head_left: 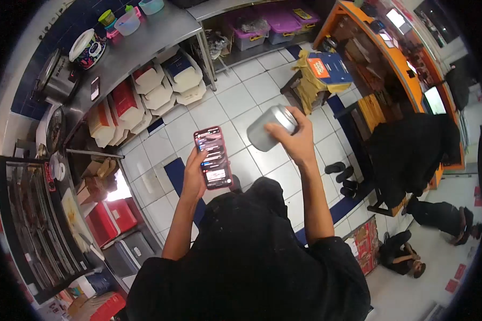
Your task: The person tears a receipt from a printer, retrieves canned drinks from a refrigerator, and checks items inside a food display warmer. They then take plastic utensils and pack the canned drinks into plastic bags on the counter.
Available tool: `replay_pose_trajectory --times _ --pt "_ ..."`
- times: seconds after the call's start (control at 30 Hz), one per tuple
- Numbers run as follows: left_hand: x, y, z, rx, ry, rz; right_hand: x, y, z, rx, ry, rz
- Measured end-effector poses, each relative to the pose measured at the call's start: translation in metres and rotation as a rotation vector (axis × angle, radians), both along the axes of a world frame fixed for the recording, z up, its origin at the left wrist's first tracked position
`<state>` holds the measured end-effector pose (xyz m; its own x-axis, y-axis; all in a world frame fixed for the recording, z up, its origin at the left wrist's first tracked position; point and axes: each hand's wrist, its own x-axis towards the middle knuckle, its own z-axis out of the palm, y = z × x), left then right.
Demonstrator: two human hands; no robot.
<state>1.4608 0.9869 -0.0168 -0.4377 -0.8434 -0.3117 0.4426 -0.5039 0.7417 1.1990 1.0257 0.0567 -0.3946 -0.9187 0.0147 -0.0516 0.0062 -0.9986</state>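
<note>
In my left hand (194,174) is a smartphone (215,166) with a red-pink case, its lit screen facing up and showing rows of text and small pictures. My thumb lies over the screen's left edge. My right hand (295,136) grips a plain silver canister (265,131) near its narrower end, thumb on the near side and fingers curled round the far side. The canister is tilted and held above the tiled floor, to the right of the phone and apart from it. Its end under my fingers is partly hidden.
A steel counter (120,56) runs along the left, with another phone (95,88) on it and folded boxes (158,88) below. A covered stool (326,72) stands ahead. At right are an orange counter (383,40), dark slippers (343,174) and a seated person (399,255).
</note>
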Motion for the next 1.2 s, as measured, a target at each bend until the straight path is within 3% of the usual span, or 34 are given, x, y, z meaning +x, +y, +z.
replay_pose_trajectory --times 0.2,0.27,0.37,0.57,1.2 --pt "-0.080 -0.135 0.003 -0.020 0.066 -0.053 -0.060 -0.077 -0.063 0.043 -0.431 -0.191" --pt "-0.111 -0.180 -0.002 0.007 0.102 -0.043 -0.089 -0.105 -0.085 0.046 -0.463 -0.213" --pt "-0.153 -0.245 -0.005 -0.039 0.110 -0.115 -0.133 -0.148 -0.099 0.071 -0.580 -0.254" --pt "-0.238 -0.359 -0.001 -0.001 0.141 -0.011 -0.222 -0.244 -0.108 0.191 -0.758 -0.290" --pt "-0.403 -0.734 -0.037 -0.240 -0.169 -0.187 -0.379 -0.609 -0.110 0.318 -0.652 -0.316"
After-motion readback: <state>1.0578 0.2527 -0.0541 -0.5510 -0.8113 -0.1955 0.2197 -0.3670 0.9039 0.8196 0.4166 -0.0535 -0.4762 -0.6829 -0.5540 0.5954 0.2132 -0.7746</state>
